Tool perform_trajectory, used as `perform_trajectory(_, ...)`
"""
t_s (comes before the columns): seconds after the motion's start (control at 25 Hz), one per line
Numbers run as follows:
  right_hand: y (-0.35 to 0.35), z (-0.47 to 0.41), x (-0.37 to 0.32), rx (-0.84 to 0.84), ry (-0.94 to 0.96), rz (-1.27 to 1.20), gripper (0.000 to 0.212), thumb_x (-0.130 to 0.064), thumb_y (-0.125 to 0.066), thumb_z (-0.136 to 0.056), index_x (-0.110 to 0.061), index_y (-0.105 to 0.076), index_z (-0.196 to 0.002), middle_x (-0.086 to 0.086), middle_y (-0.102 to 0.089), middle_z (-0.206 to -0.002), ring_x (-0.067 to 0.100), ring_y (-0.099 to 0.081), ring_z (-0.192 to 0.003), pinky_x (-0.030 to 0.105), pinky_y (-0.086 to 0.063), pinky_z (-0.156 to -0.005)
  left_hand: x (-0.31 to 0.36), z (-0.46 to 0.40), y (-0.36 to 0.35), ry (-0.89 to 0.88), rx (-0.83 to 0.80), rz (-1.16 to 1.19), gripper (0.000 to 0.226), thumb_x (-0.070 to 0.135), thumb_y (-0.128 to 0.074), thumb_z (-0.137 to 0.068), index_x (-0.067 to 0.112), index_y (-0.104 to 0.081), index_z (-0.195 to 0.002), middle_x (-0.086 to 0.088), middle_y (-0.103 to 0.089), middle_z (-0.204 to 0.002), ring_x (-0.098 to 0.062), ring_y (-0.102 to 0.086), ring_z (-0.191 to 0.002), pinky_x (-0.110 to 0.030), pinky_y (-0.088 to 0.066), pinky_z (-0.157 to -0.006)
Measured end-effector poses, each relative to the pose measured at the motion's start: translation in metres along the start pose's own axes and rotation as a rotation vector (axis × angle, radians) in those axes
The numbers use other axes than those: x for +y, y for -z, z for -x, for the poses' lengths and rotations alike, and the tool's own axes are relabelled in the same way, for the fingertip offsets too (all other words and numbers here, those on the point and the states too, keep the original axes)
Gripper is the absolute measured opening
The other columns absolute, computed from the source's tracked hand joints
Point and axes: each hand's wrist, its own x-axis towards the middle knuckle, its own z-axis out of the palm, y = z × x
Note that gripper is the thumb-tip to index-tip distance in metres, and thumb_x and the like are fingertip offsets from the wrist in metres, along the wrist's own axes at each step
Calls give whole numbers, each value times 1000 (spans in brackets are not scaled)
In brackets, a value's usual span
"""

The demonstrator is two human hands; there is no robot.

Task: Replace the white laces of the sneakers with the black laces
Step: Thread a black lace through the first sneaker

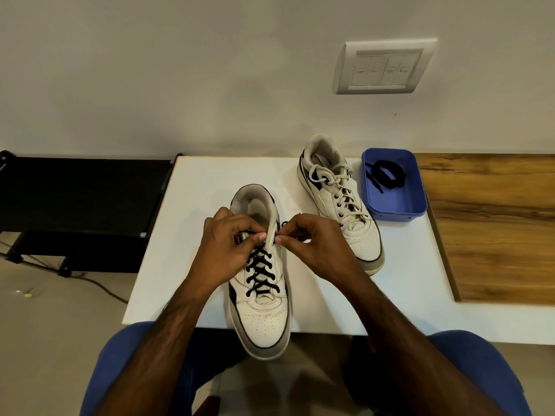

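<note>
The near sneaker [260,298] lay on the white worktop [192,205] with its toe hanging over the front edge, toward the person. A black lace [260,270] criss-crossed its eyelets from the lowest row up to the hands. The left hand [223,250] sat over the upper eyelets on the shoe's left side, its fingers [259,235] curled in a pinch at the top of the lacing, apparently on the lace. The right hand [318,246] was just beside it on the other side of the tongue, fingers curled and pinching a short end of the black lace by the top eyelet.

The second sneaker [341,202] stood farther back and to the right, still threaded with its white lace [338,178], toe angled toward the front right. Just beside it to the right sat a blue tray [396,205], with a coiled black lace [387,174] lying in its far half. The tray rested where the white worktop met a wood-grain surface [492,229]. On the wall behind was a white switch plate [384,67]. To the left stood a black rack [81,190], with cables on the floor below it.
</note>
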Motion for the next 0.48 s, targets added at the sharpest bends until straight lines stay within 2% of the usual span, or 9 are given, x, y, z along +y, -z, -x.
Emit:
perform_trajectory(0.12,-4,-1,-1,36,15,-32,4,-18,-79,-84,-18,-75,-85,-9,-74,-81,10,-71,-79,36,-59,-77,8,3,3,-38,-37,-81,31,59,-64,-81,39,-63,-105,29,-63,-98,0,-46,-101,-32,-34,-91)
perform_trajectory(0.2,-5,0,-2,37,7,-85,4,-12,-77,-83,-15,-74,-83,-6,-74,-81,13,-71,-79,36,-59,-77,10,3,3,-56,-73,-113,49,57,-70,-79,46,-51,-123,29,-59,-108,0,-44,-107,-27,-30,-93)
perform_trajectory(0.28,-3,0,-5,40,-22,-156,7,-4,-73,-84,-10,-71,-82,0,-75,-82,17,-72,-79,34,-59,-77,9,2,3,-102,-93,-158,49,55,-70,-80,48,-53,-125,28,-60,-112,-2,-44,-106,-33,-30,-89)
perform_trajectory(0.36,9,-2,-7,91,-59,-323,8,4,-65,-88,-2,-65,-83,8,-76,-87,21,-73,-82,28,-56,-74,6,2,5,-84,-91,-148,45,55,-73,-77,49,-58,-120,28,-61,-108,2,-44,-103,-32,-27,-88)
perform_trajectory(0.48,43,-7,-10,336,-121,-821,12,-1,-51,-95,-6,-52,-84,12,-74,-85,21,-65,-72,26,-50,-64,4,3,6,-57,-78,-88,48,55,-77,-72,49,-61,-117,26,-63,-98,2,-45,-101,-25,-26,-91)
